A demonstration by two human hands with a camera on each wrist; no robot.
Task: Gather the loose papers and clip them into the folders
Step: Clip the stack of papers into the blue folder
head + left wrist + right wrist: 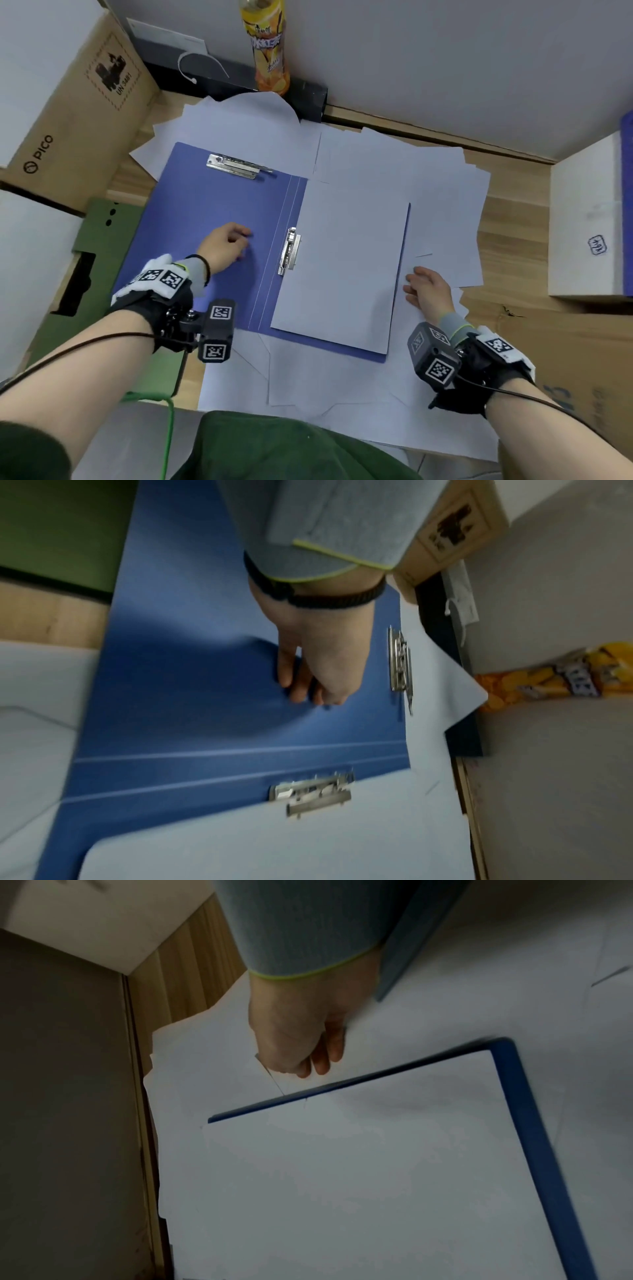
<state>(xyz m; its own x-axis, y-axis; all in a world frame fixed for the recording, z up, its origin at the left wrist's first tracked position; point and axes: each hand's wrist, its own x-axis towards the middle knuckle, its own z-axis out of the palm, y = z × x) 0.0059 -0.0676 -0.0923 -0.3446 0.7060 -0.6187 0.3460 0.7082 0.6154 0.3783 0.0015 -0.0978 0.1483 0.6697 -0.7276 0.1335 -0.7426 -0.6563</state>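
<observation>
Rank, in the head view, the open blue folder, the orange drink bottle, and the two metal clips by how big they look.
1. Open blue folder, by far.
2. Orange drink bottle, partly cut off by the frame's top edge.
3. Top clip and spine clip: look alike, so unranked.

We see the head view evenly and softly lit, sharp in the middle, with straight edges bowing toward the corners, and only a faint shadow under the left hand (224,245) on the blue folder (205,212). Both wrist views are dimmer and smeared by motion blur, which softens the metal clip (313,791). The right wrist view is darkest, its papers (359,1177) grey and grainy.
</observation>
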